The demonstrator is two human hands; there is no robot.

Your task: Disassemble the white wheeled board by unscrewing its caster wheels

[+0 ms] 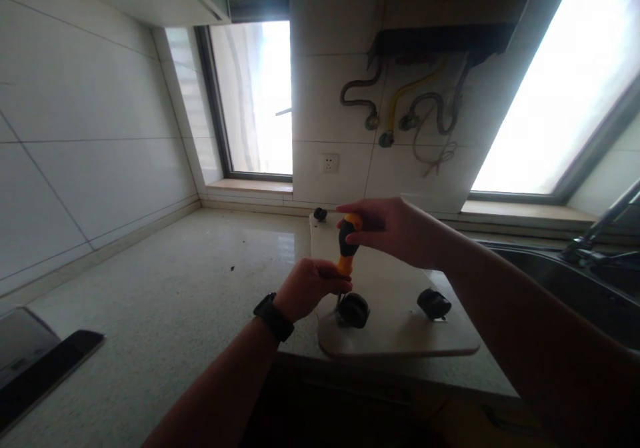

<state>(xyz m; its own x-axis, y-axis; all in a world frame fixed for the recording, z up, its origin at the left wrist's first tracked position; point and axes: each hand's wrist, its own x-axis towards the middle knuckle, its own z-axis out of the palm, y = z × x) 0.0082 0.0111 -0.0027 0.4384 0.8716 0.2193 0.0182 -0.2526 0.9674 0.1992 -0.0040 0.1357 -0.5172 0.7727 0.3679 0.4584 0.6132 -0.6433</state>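
Lying at the far left of the pale speckled stone table (170,288), a flat black slab-like device (55,365) sits well apart from my hands. Further right, I have my left hand (307,288), a black watch (274,317) on its wrist, pinched about the lower end of an orange-and-black-handled screwdriver (347,240). The shaft points down beside a black caster wheel (354,310) on a flat pale round-cornered board (385,338). My right hand (387,228) wraps the handle's top. Rightward, I see another black caster (434,303), then a grey metal sink (530,271).
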